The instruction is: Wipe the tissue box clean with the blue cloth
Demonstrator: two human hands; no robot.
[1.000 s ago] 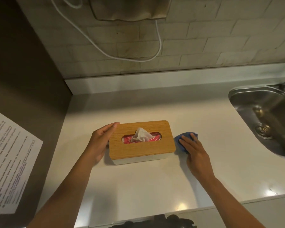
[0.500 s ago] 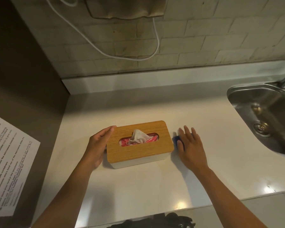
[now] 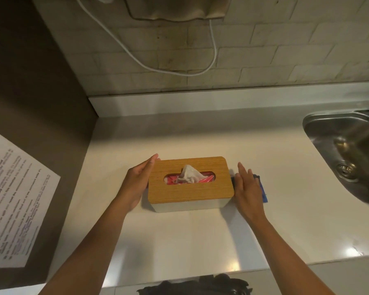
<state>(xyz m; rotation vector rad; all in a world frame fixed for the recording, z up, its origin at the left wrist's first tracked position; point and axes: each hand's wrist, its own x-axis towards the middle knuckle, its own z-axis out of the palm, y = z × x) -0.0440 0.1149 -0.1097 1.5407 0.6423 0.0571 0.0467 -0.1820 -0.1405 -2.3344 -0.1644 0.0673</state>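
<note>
While the tissue box [image 3: 190, 184] sits on the counter [image 3: 200, 235], my left hand [image 3: 136, 184] rests flat-fingered against its left end, and my right hand [image 3: 246, 188] presses the blue cloth [image 3: 262, 188] with straight fingers beside its right end.

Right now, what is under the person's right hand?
The blue cloth lies under the right hand, at the right end of the tissue box. Only its edges show beside the fingers and palm; the rest is covered, so its fold cannot be seen.

Bare forearms, no sleeves; hands [image 3: 136, 184] ungloved, ringless.
</note>
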